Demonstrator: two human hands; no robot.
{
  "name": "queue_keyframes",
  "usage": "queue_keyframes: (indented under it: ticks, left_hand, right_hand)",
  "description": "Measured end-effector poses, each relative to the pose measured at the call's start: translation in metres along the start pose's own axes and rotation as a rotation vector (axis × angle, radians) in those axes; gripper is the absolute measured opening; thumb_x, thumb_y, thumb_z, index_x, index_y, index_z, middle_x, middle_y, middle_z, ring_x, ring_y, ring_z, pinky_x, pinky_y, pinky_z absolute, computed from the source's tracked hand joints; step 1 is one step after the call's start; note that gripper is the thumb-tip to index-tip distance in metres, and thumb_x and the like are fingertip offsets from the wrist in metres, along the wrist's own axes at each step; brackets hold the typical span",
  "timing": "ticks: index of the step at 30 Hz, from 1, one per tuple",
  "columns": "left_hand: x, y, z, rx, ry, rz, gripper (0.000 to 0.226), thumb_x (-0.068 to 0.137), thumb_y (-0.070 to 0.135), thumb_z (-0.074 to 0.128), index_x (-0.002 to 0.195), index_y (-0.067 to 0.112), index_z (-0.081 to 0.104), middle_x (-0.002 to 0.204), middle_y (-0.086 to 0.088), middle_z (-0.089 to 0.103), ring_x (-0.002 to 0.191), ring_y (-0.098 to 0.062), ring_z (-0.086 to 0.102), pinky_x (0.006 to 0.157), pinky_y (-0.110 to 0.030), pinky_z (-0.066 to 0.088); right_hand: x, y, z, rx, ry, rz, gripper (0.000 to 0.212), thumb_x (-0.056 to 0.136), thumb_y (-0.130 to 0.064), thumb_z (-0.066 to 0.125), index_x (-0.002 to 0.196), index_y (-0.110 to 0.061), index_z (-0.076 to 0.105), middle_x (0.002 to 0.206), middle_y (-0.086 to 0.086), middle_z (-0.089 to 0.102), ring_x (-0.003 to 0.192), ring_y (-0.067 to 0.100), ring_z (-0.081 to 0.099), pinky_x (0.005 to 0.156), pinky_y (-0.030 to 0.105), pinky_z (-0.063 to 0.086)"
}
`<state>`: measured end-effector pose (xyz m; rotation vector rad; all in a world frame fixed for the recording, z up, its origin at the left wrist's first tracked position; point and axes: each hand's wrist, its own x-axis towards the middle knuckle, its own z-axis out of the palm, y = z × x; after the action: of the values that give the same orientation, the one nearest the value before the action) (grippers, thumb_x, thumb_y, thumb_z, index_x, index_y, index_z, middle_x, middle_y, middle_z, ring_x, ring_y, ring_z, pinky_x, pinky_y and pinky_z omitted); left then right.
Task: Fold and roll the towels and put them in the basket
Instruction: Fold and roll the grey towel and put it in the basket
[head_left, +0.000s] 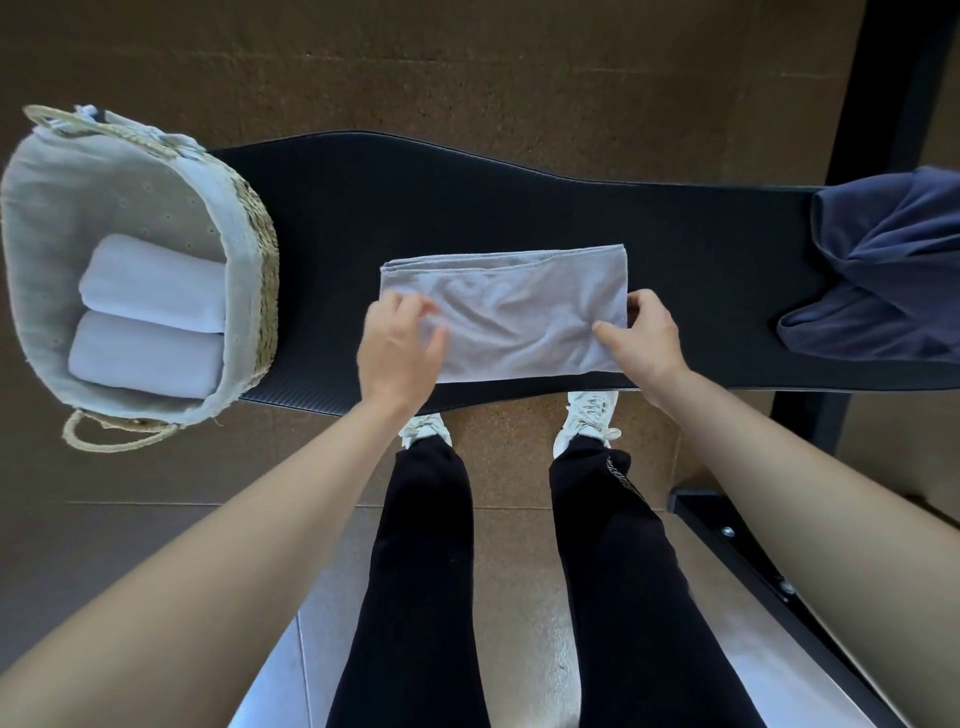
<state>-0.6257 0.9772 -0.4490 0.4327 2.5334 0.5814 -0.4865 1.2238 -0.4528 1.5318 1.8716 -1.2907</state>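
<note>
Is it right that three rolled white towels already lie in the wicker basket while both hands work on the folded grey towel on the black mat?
Not quite. The head view shows two rolled white towels side by side in the wicker basket, not three. The rest holds: the left hand and the right hand are both on the folded grey towel on the black mat.

Right frame edge cuts off dark navy crumpled cloth (883, 270). Blurred left hand (397, 348) covers near-left corner of light grey folded towel (514, 312); grip unclear. Fingers of right hand (647, 338) hidden past towel's right edge, probably under it. Unreadable: white lettering (623, 475) on black trouser leg (639, 571). Wall of woven lined basket (254, 249) hides ends of two white rolled towels (150, 283).
</note>
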Motion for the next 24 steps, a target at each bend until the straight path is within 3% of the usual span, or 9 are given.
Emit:
queue_keyframes:
  ticks: [3,6,13,17,22,24]
  left_hand:
    - [0.025,0.020,0.006,0.027,-0.036,0.139,0.022,0.093,0.024,0.068,0.115,0.018,0.070,0.109,-0.001,0.061,0.102,-0.023,0.055,0.077,-0.034,0.049]
    - [0.052,0.029,0.008,0.060,-0.130,0.141,0.029,0.095,0.026,0.068,0.123,0.019,0.067,0.117,-0.001,0.059,0.107,-0.022,0.053,0.081,-0.038,0.051]
    - [0.081,0.033,0.002,0.161,-0.263,0.096,0.018,0.091,0.033,0.075,0.105,0.021,0.071,0.110,0.001,0.058,0.107,-0.022,0.054,0.085,-0.042,0.052]
    - [0.084,0.030,-0.001,0.114,-0.189,0.096,0.011,0.094,0.029,0.071,0.093,0.018,0.072,0.098,0.002,0.064,0.094,-0.022,0.061,0.077,-0.040,0.051]
    - [0.072,0.035,0.010,0.093,0.052,0.152,0.001,0.090,0.012,0.068,0.090,0.012,0.067,0.094,-0.006,0.060,0.083,-0.025,0.058,0.062,-0.037,0.047]
    - [0.068,0.036,0.015,0.061,-0.006,0.210,0.004,0.089,0.015,0.071,0.092,0.012,0.070,0.094,-0.006,0.062,0.088,-0.025,0.058,0.067,-0.034,0.047]
  right_hand:
    - [0.003,0.002,0.001,-0.004,0.014,-0.019,0.025,0.093,-0.021,0.069,0.114,-0.019,0.054,0.108,-0.005,0.062,0.092,0.007,0.061,0.071,0.023,0.050]
    - [0.008,0.002,0.001,-0.024,0.014,-0.016,0.021,0.096,-0.021,0.068,0.112,-0.018,0.055,0.108,-0.004,0.063,0.095,0.011,0.063,0.076,0.027,0.051]
    - [0.013,0.002,0.000,-0.041,-0.013,-0.021,0.020,0.095,-0.017,0.067,0.111,-0.016,0.055,0.105,-0.003,0.063,0.090,0.011,0.062,0.070,0.025,0.049]
    - [0.013,0.002,0.001,-0.055,-0.014,-0.030,0.020,0.096,-0.015,0.066,0.111,-0.014,0.054,0.104,-0.002,0.062,0.092,0.014,0.062,0.071,0.026,0.049]
    - [0.013,0.002,0.001,-0.058,-0.024,-0.026,0.020,0.096,-0.015,0.065,0.112,-0.013,0.054,0.107,-0.001,0.062,0.095,0.016,0.062,0.079,0.031,0.050]
    - [0.012,0.003,0.001,-0.062,-0.020,-0.033,0.020,0.096,-0.015,0.065,0.113,-0.013,0.054,0.106,-0.002,0.062,0.093,0.015,0.061,0.077,0.029,0.049]
